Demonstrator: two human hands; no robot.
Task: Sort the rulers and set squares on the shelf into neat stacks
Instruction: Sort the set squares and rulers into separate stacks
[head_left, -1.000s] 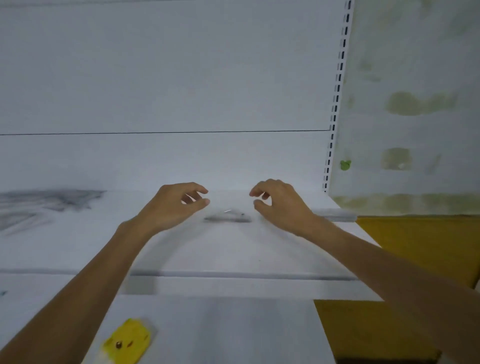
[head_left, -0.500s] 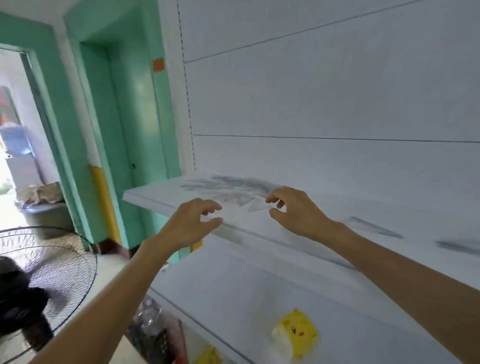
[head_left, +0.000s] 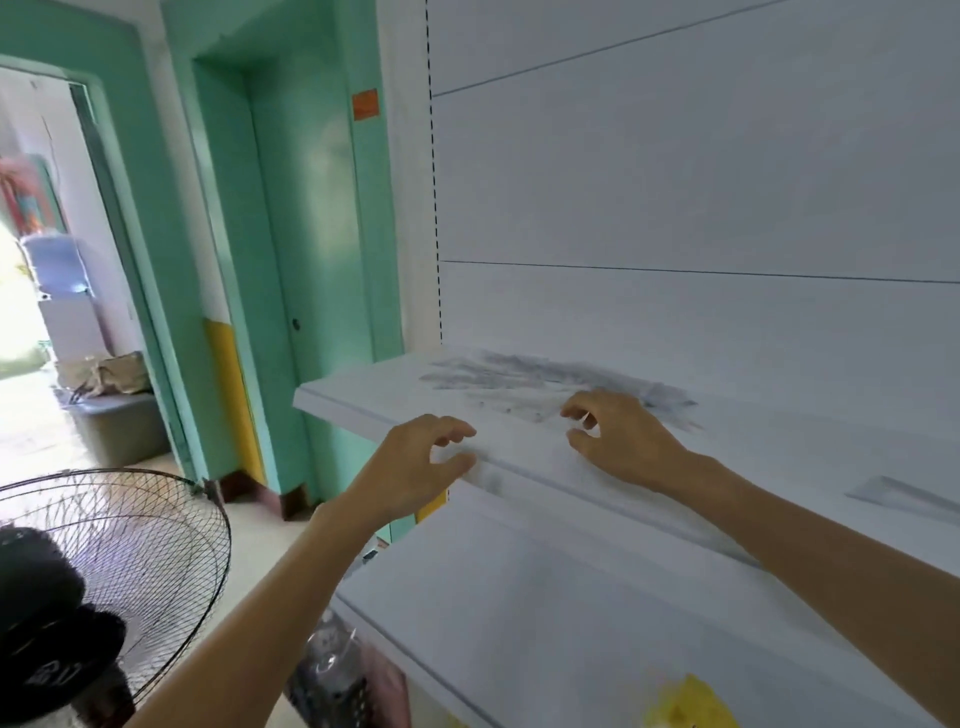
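A white panelled back wall (head_left: 675, 182) of a shelving unit fills the right of the room, with mint-green door frames (head_left: 311, 234) standing to its left. A long white shelf board (head_left: 363, 395) runs out from that wall, and everything here is placed against it.

Below the board lies a second, lower white shelf (head_left: 519, 613). Down on the floor to the left of the board stands a black wire-caged floor fan (head_left: 145, 545), with a black cap (head_left: 47, 623) in front of it.

At the left end of the board, towards the back wall, lies a blurred grey heap of clear plastic rulers and set squares (head_left: 524, 374), spread loosely and not stacked.

The person's left hand (head_left: 415, 467) hangs at the board's front edge, fingers and thumb loosely curved and apart, grasping nothing. The right hand (head_left: 618, 441) is over the board at the heap's near side, fingers curled loosely with nothing plainly held; whether the fingertips touch the heap cannot be told.

Far along the board to the right, well apart from the heap, lies a flat clear plastic piece (head_left: 904, 496), too blurred to identify. A yellow soft toy (head_left: 685, 701) sits on the shelf below the board. A small orange tag (head_left: 366, 104) is fixed high above the board's left end.
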